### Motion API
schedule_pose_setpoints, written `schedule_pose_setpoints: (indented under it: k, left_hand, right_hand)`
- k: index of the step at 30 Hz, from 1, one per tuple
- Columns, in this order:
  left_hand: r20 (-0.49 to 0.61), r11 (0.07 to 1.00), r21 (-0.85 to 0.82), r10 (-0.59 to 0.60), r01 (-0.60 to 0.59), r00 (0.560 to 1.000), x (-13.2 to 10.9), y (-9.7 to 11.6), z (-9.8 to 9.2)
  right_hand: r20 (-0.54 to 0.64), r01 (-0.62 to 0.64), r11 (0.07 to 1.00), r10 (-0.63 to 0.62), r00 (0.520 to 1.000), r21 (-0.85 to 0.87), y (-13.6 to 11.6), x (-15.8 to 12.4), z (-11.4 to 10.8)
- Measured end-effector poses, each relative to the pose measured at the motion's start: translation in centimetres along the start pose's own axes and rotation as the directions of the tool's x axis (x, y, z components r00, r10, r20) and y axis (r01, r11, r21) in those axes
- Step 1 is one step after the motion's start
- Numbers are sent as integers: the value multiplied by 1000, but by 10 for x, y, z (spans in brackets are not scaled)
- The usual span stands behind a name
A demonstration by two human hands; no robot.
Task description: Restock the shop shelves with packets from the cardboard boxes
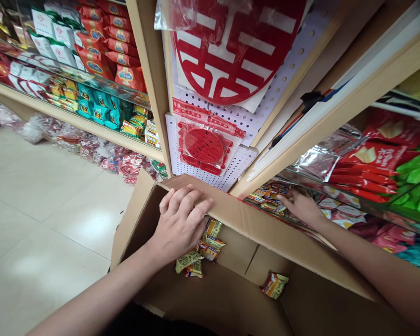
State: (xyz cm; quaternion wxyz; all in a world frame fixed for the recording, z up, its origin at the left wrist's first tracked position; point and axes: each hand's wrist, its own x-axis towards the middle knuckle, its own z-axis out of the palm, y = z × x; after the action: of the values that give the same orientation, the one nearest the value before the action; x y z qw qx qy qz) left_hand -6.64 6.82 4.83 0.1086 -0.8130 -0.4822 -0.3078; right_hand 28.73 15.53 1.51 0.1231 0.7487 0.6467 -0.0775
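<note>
My left hand (182, 219) is closed over the edge of an open cardboard box (259, 224), with its fingers curled across the raised flap. Inside the box, several small yellow-and-orange wrapped snack packets (210, 249) lie below that hand, and a single packet (276, 284) rests farther right on the bottom. Beyond the flap, my right hand (301, 207) reaches into a low shelf compartment at similar small packets (269, 196). Its thumb and fingers are apart, touching or just over the packets; some fingertips are partly hidden.
Red packets (367, 172) and green bags (418, 186) fill the right shelf above my right hand. Wooden uprights (150, 79) and a pegboard with red paper-cut decorations (205, 144) stand behind the box. Stocked shelves (101, 105) and bagged goods (91, 144) line the tiled floor (49, 219).
</note>
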Motion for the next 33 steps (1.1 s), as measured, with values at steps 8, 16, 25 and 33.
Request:
schedule_pose_setpoints:
  k: [8,16,25,33]
  left_hand:
    - [-2,1000,9,14,-14,1000,0,0,-2]
    - [117,993,-99,-49,61,992,2,5,-18]
    - [-16,995,-86,-59,58,998,-1,3,-4]
    - [-60,996,-82,-46,41,997,-3,0,2]
  right_hand:
    - [-104,30,998,-25,994,47,13,-5,-9]
    - [-18,280,918,-286,958,282,5,3,-10]
    - [113,561,828,-557,823,-11,-52,8,-24]
    - [111,319,945,-311,944,-66,-66,12,-6]
